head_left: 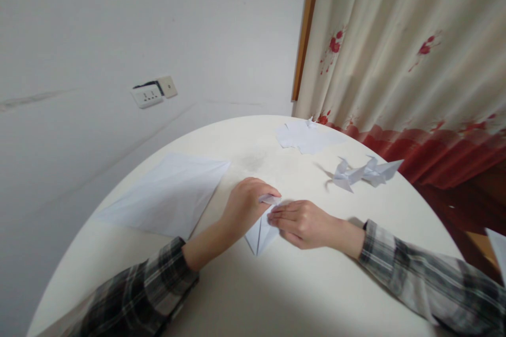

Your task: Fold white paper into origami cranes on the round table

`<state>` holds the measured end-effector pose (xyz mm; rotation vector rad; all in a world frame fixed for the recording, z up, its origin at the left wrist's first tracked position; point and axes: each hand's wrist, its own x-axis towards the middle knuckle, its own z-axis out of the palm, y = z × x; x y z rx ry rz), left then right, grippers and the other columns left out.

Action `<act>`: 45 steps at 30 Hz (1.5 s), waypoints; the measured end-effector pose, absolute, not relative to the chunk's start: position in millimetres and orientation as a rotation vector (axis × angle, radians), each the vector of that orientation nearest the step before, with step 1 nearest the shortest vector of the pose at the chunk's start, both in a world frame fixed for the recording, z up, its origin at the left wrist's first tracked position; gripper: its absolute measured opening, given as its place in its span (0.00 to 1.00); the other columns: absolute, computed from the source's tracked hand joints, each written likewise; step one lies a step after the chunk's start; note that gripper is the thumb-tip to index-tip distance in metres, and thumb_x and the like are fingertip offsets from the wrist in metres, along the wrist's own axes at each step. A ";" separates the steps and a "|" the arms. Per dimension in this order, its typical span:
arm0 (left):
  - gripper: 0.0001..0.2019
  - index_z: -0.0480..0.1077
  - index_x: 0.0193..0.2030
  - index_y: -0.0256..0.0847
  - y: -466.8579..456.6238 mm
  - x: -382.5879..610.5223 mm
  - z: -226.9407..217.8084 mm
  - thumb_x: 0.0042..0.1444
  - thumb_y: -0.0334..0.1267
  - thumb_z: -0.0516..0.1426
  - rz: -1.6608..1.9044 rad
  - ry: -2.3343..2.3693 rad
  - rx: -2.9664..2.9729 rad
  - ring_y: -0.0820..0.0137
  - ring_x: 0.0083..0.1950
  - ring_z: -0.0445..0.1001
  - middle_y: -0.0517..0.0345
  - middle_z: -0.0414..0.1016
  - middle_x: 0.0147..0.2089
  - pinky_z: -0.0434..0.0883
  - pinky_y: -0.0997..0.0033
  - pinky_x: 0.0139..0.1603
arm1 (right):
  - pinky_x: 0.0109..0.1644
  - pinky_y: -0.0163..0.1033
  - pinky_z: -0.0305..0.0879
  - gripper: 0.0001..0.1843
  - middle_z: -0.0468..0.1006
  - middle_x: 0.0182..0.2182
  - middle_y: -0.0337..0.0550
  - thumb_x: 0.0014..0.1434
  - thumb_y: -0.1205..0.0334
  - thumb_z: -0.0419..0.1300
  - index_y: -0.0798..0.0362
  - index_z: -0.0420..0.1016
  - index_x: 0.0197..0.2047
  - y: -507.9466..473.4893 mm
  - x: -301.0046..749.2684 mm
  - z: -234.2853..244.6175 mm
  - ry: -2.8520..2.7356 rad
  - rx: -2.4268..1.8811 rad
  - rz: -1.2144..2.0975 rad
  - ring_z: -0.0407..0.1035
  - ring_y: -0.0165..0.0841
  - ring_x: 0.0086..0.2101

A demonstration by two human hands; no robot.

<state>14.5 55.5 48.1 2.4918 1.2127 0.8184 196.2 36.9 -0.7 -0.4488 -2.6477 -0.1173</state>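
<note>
A small folded piece of white paper lies on the round white table between my hands, its point toward me. My left hand is curled, fingertips pinching the paper's upper edge. My right hand lies on the paper's right side, fingers held together and pressing it flat on the table. Both forearms wear plaid sleeves.
A stack of white paper sheets lies to the left. Two finished paper cranes sit at the right, with paper scraps behind them. A white wall with a socket and a flowered curtain stand behind the table.
</note>
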 end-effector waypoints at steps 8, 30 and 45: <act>0.09 0.76 0.28 0.41 55.6 14.6 50.6 0.46 0.25 0.56 0.691 1.116 2.680 0.67 0.35 0.73 0.58 0.78 0.31 0.67 0.67 0.41 | 0.44 0.39 0.69 0.14 0.77 0.34 0.49 0.58 0.70 0.47 0.60 0.68 0.45 37.1 195.6 -0.4 -2.645 -0.446 -0.111 0.71 0.33 0.38; 0.10 0.75 0.30 0.41 55.3 13.3 48.7 0.49 0.25 0.54 0.804 1.057 2.661 0.70 0.37 0.73 0.60 0.78 0.33 0.67 0.71 0.43 | 0.48 0.40 0.68 0.14 0.78 0.37 0.49 0.59 0.69 0.47 0.59 0.68 0.46 36.3 195.8 1.9 -2.646 -0.436 -0.102 0.70 0.33 0.44; 0.10 0.76 0.29 0.41 56.1 12.2 55.5 0.47 0.24 0.55 0.686 1.139 2.626 0.70 0.35 0.74 0.59 0.79 0.32 0.69 0.72 0.40 | 0.47 0.40 0.69 0.13 0.77 0.39 0.50 0.60 0.69 0.47 0.57 0.69 0.44 37.4 196.8 -1.5 -2.648 -0.449 -0.108 0.71 0.32 0.43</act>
